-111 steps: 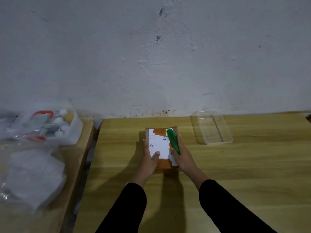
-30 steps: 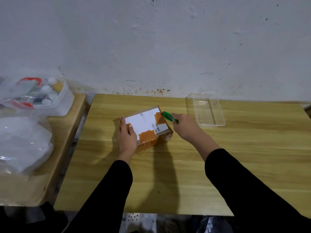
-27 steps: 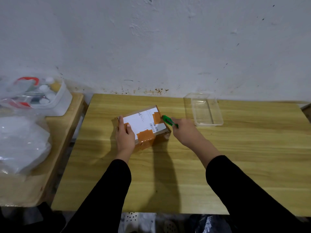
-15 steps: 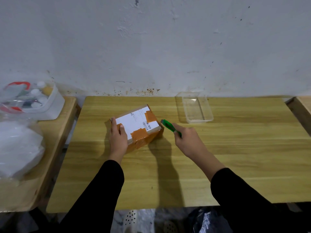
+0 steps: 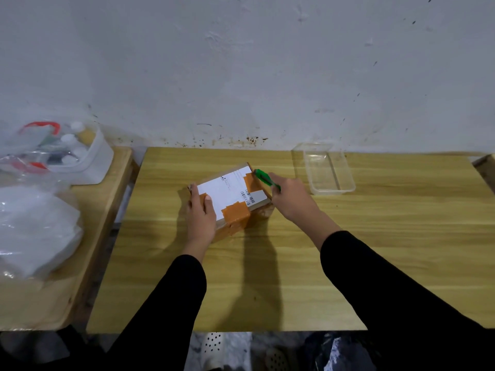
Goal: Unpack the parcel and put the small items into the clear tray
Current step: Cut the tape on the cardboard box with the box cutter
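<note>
Head view: right hand [image 5: 290,200] hides green cutter's [image 5: 265,180] grip.

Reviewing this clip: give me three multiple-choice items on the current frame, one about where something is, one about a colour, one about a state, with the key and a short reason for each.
1. Where is the clear tray relative to the parcel?
A. On its right, near the wall
B. On top of it
C. On the side table at the left

2. What colour is the cutter in the right hand?
A. Red
B. Green
C. Blue

3. What state is the parcel in?
A. Open, flaps up
C. Emptied and flattened
B. Closed, still taped

Key: 1 A, the tray sits apart on the table at the back right. 2 B, the handle is bright green. 3 B, orange tape still covers the lid while the left hand steadies it.
</note>
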### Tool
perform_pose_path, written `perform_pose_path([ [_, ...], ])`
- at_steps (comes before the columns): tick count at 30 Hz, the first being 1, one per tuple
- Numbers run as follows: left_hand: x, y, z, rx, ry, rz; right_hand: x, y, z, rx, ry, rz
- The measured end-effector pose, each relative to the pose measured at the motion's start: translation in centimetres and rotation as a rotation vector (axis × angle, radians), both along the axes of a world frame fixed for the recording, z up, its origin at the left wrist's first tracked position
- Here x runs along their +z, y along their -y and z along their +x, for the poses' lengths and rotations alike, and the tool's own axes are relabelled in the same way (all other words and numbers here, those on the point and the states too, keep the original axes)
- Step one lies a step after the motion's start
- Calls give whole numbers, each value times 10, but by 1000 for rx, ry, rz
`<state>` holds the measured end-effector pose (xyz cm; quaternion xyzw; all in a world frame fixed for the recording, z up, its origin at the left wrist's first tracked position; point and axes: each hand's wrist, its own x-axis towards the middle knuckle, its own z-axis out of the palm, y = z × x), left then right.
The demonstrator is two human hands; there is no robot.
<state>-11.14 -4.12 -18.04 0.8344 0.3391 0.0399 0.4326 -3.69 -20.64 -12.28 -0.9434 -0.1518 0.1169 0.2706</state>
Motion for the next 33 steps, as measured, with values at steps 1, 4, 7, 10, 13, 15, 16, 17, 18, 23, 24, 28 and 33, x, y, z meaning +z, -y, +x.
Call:
perform_pose_path([
  [1, 0, 0, 0, 1, 0, 1, 1, -1, 1, 4, -3, -8],
  [4, 1, 2, 0, 4, -2, 6, 1, -4, 8, 20, -14, -35],
  [7, 1, 3, 1, 23, -13, 14, 1, -9, 15, 30, -34, -86],
  [10, 4, 7, 2, 70, -15, 4, 2, -10, 22, 43, -59, -141],
  [13, 6, 12, 2, 114, -5, -32, 3, -2, 22, 69, -84, -169],
  [15, 6, 13, 3, 111, -2, -34, 3, 6, 18, 85, -92, -177],
  [16, 6, 13, 3, 109, -2, -30, 3, 9, 14, 88, -96, -176],
  [17, 5, 13, 4, 109, -2, -29, 4, 12, 11, 86, -102, -172],
  [18, 5, 13, 4, 111, -4, -29, 5, 15, 7, 82, -108, -164],
  [23, 6, 15, 4, 110, -15, 4, 8, 31, -11, 37, -116, -91],
  [24, 6, 15, 4, 114, -17, 11, 8, 34, -15, 27, -115, -69],
  [28, 3, 13, 5, 106, -26, 30, 4, 52, -32, -7, -84, 13],
  [33, 10, 8, 0, 25, -61, 156, -7, 70, -40, -177, -47, 203],
])
